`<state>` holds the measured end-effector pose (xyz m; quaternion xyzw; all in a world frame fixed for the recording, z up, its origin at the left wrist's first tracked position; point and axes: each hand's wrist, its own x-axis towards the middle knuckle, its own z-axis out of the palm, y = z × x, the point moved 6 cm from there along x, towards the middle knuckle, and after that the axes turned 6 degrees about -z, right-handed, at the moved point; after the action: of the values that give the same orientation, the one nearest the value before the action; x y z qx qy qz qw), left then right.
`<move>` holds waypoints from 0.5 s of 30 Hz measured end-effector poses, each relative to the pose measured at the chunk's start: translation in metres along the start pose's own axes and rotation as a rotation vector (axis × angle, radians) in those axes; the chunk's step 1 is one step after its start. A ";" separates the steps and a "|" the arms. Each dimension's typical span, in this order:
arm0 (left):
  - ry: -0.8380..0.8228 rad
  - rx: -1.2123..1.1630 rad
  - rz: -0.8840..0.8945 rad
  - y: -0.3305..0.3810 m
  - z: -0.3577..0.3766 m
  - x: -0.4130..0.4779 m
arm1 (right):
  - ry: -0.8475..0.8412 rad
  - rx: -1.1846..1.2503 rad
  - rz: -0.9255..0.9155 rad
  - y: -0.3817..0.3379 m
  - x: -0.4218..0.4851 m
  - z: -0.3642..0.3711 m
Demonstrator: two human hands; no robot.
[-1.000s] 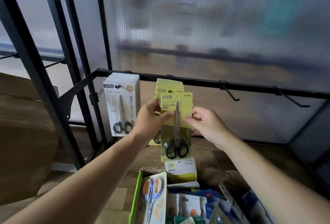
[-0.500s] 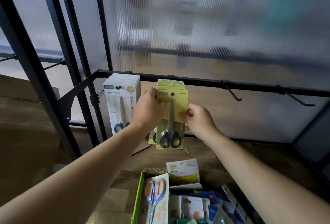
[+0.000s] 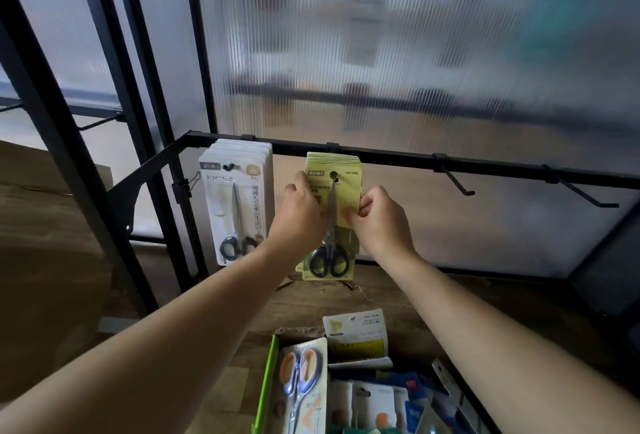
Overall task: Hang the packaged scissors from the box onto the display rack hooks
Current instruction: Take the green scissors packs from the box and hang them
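Scissors in a light, stiff yellow card pack (image 3: 346,187) hang at the black metal rack hook (image 3: 334,175), left hand (image 3: 299,215) and right hand (image 3: 381,222) each pinching a side edge, likely the surest grip.

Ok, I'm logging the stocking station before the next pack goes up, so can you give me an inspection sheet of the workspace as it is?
Surface: wooden board under the rack.
Job's things: yellow scissors pack fronts a yellow stack, hook tip showing through its hole; white packs hang left of it; bare hook and further hook to the right; box in the foreground holds more packs.
Clutter: loose fibres on the board; binder clip on the frame.
Grippers: left hand grips the pack's left edge; right hand pinches its right edge.
Cables: nothing seen.
Surroundings: ribbed translucent panel behind the black rail.
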<state>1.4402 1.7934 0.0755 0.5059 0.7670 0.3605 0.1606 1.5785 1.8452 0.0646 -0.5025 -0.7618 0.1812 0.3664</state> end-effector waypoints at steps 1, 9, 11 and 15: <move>0.000 -0.008 0.010 0.002 0.000 0.001 | -0.003 -0.018 -0.007 0.000 0.001 0.000; 0.003 0.029 0.053 -0.007 0.007 -0.014 | -0.051 -0.263 -0.150 0.002 -0.008 0.000; -0.012 0.093 0.031 -0.012 0.009 -0.023 | -0.081 -0.352 -0.178 0.000 -0.017 -0.004; 0.059 0.239 0.037 -0.022 0.005 -0.044 | -0.132 -0.493 -0.210 0.001 -0.033 -0.015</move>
<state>1.4483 1.7511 0.0514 0.5249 0.7993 0.2842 0.0701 1.5974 1.8147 0.0621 -0.4818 -0.8531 -0.0161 0.1993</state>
